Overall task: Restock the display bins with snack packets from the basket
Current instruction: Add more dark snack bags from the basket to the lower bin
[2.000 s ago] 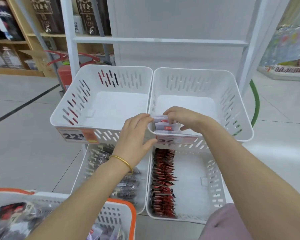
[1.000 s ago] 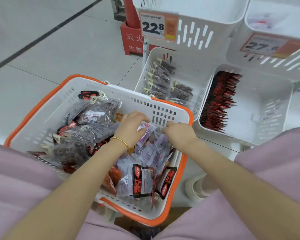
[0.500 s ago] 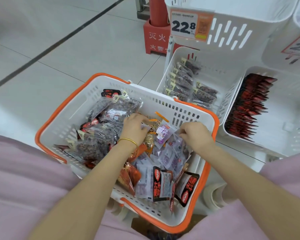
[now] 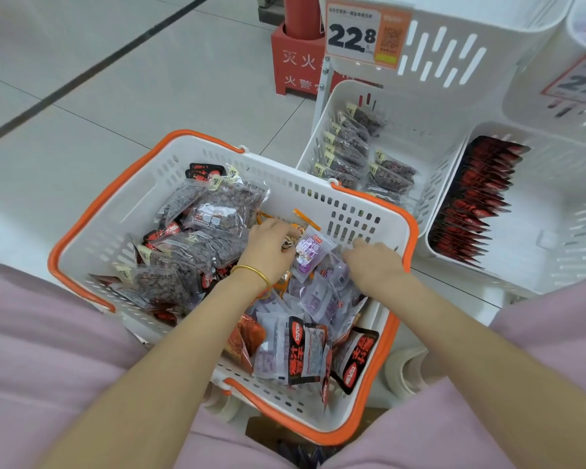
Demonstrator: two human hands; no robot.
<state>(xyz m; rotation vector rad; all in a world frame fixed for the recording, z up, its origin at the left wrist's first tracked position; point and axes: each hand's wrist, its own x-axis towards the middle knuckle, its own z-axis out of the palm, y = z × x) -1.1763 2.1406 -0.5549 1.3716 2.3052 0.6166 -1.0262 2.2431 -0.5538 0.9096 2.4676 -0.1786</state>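
A glossy purple packet (image 4: 310,253) is pinched upright by the curled left hand (image 4: 269,248) inside the slotted, orange-rimmed basket (image 4: 318,199). The right hand (image 4: 374,265) is laid on crinkled packets (image 4: 318,299) beside it; its fingertips are hidden and its grip cannot be told.

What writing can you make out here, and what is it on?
"22 8": left price tag, upper left bin.
"27", cut off: right price tag, upper right bin.
"灭火", "火警": red stand.
Snack packets, small tag print: too blurred.
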